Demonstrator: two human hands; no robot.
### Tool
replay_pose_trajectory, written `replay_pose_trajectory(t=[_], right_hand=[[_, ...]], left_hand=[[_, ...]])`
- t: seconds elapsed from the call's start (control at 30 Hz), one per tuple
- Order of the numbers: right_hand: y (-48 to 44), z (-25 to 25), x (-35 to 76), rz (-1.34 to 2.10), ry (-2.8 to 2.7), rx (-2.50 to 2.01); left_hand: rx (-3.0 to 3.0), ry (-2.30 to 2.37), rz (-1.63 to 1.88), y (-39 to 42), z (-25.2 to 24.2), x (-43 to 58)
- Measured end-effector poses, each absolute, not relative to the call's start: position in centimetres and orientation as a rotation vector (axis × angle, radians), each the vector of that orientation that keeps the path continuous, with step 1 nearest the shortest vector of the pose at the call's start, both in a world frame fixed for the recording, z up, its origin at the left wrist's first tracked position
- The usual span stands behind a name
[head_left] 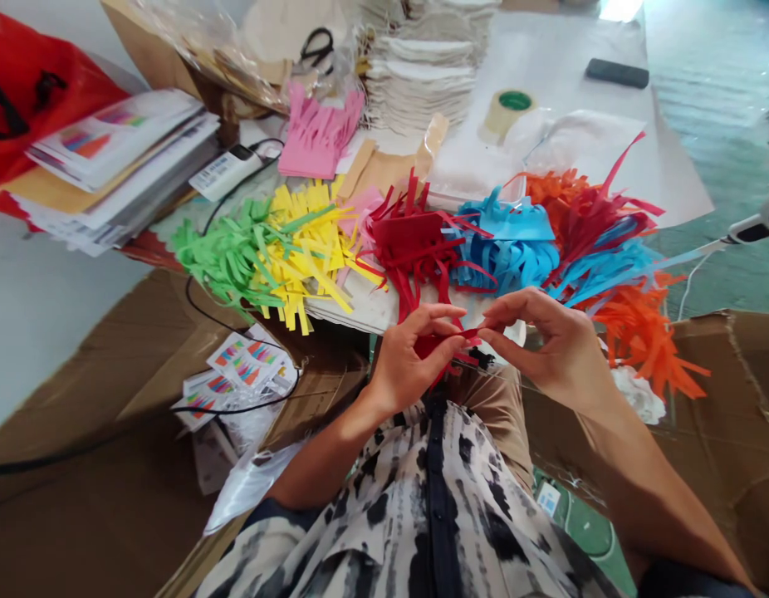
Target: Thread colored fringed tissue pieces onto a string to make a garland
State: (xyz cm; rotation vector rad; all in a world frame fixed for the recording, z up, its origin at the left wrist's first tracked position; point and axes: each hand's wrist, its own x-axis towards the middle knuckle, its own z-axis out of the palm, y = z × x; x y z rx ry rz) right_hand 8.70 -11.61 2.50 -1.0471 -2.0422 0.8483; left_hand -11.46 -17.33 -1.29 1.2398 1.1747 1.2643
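Between my two hands, just off the table's front edge, is a strip of red paper (429, 344). My left hand (408, 359) pinches it, and my right hand (550, 345) grips its right end between thumb and fingers. Beyond them on the table lie a dark red fringed bundle (409, 238), a blue fringed bundle (509, 241), a yellow one (306, 249) and a green one (232, 253). Orange fringes (639, 332) hang at the right, below mixed red and blue strips.
Pink fringed paper (319, 137), black scissors (316, 48), a tape roll (507, 115) and stacked white sheets (422, 71) lie farther back. Printed papers (116, 166) are piled at left. Cardboard boxes (671, 448) flank my lap. A white-and-black device (758, 218) stands at right.
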Motion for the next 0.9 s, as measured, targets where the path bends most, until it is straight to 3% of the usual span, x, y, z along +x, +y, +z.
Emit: replay_pose_trajectory(t=[0.57, 0.9], right_hand=[[-12.9, 2.4, 9.0, 0.732, -2.026, -1.079], [-13.3, 1.3, 9.3, 0.868, -1.921, -1.067]], left_hand=[[1.441, 1.155, 1.303, -17.3, -1.4, -10.4], [1.415, 1.140, 1.286, -17.3, -2.0, -10.4]])
